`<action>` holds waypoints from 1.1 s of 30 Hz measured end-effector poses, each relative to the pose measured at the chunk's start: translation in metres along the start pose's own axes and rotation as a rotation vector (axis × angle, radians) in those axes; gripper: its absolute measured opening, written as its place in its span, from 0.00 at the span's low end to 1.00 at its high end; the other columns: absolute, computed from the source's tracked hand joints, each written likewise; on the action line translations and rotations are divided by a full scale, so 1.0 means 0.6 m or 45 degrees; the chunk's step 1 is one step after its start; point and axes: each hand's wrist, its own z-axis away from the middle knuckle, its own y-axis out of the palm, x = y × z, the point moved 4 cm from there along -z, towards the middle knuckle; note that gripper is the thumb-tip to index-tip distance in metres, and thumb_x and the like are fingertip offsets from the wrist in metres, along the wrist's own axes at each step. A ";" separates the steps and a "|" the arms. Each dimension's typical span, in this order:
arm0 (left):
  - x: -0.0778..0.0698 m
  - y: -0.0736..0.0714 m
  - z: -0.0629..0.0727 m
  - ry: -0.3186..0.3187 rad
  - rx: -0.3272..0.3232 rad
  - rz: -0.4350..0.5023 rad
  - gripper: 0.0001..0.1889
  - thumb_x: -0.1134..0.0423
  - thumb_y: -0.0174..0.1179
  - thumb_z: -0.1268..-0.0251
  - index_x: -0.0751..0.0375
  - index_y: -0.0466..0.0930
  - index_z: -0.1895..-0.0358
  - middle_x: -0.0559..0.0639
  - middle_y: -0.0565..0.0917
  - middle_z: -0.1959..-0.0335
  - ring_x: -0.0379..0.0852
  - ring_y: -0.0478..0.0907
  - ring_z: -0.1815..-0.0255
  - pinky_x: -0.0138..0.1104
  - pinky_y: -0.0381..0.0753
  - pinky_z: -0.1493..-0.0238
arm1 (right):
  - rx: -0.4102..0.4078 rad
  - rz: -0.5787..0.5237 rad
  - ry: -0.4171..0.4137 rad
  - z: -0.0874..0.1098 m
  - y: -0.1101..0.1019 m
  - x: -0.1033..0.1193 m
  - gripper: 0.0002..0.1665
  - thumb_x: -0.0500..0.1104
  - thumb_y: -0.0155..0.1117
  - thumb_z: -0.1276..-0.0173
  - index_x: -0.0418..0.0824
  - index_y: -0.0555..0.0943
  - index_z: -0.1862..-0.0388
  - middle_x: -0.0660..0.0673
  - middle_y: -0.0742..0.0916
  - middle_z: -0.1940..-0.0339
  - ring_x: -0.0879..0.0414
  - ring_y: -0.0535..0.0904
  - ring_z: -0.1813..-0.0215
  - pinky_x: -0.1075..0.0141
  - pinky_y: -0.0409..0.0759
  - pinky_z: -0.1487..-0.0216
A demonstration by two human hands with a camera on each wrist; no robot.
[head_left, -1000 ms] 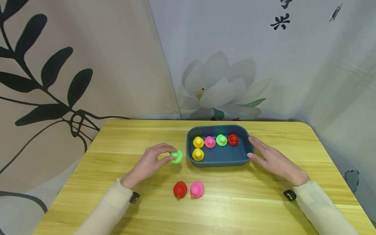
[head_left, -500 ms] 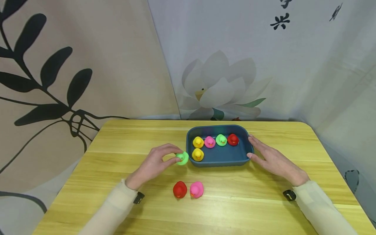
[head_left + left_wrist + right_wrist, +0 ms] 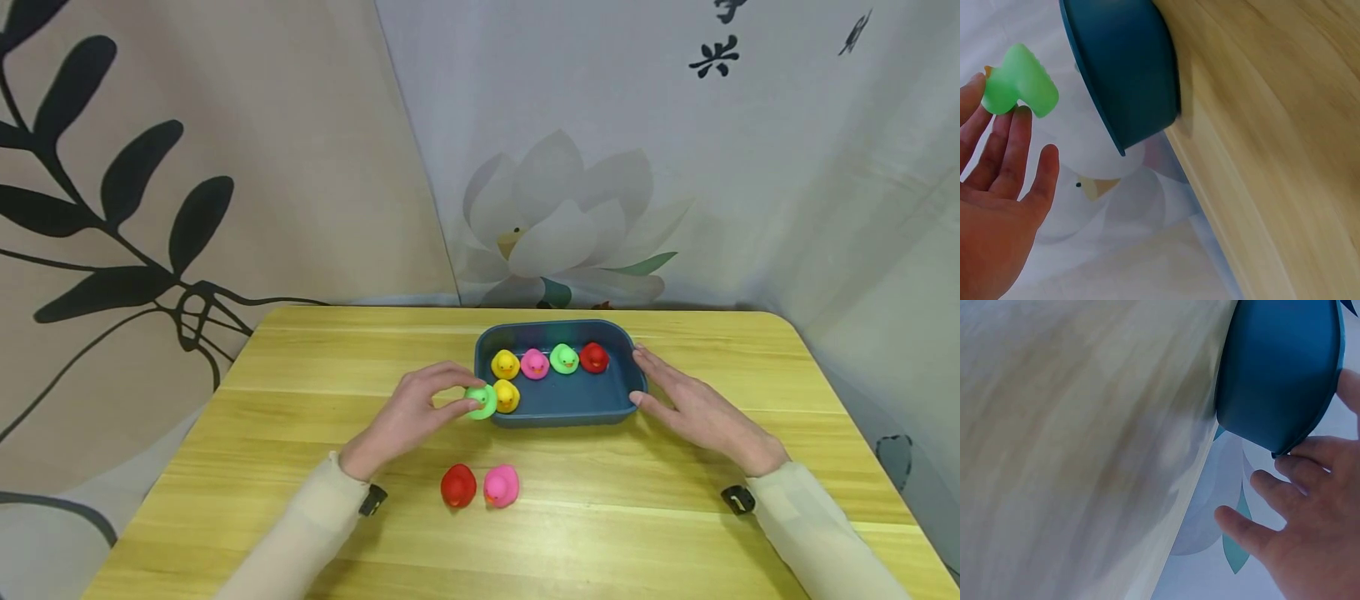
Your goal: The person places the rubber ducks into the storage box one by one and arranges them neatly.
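Note:
My left hand (image 3: 411, 414) pinches a light green rubber duck (image 3: 483, 403) between thumb and fingertips, over the left end of a dark blue tray (image 3: 573, 419). The left wrist view shows that duck (image 3: 1025, 81) from the side, raised above the tray's rim. Inside the tray, a back row runs yellow duck (image 3: 505, 364), pink duck (image 3: 535, 363), green duck (image 3: 564, 358), red duck (image 3: 594, 357). Another yellow duck (image 3: 507, 397) sits in front, at the left. My right hand (image 3: 697, 410) rests its extended fingers and thumb against the tray's right end.
On the wooden table (image 3: 600, 533), a red duck (image 3: 458, 486) and a pink duck (image 3: 501, 486) stand side by side in front of the tray. Behind the table's far edge hangs a printed cloth (image 3: 337, 167).
My left hand has carried the green duck rightward, from beside the tray to over its left end. The right hand has stayed at the tray's right end.

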 end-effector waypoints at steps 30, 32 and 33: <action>-0.028 0.058 -0.064 0.121 0.051 0.001 0.15 0.61 0.73 0.34 0.56 0.89 0.46 0.45 0.88 0.50 0.45 0.82 0.47 0.45 0.80 0.44 | -0.009 0.014 -0.003 -0.001 0.000 0.001 0.49 0.67 0.50 0.20 0.42 0.51 0.14 0.42 0.55 0.13 0.37 0.56 0.17 0.38 0.60 0.24; -0.026 0.063 -0.067 0.130 0.061 0.013 0.15 0.62 0.72 0.34 0.57 0.89 0.46 0.46 0.88 0.49 0.46 0.82 0.47 0.46 0.82 0.44 | -0.007 0.011 0.000 -0.001 0.000 0.001 0.49 0.67 0.50 0.20 0.42 0.51 0.14 0.42 0.54 0.13 0.37 0.55 0.17 0.38 0.60 0.24; -0.025 0.065 -0.068 0.132 0.065 0.016 0.15 0.62 0.72 0.34 0.57 0.89 0.46 0.47 0.87 0.49 0.47 0.83 0.47 0.45 0.82 0.44 | -0.006 0.011 0.001 -0.001 0.000 0.001 0.49 0.67 0.50 0.20 0.42 0.51 0.14 0.42 0.54 0.13 0.37 0.55 0.17 0.38 0.60 0.23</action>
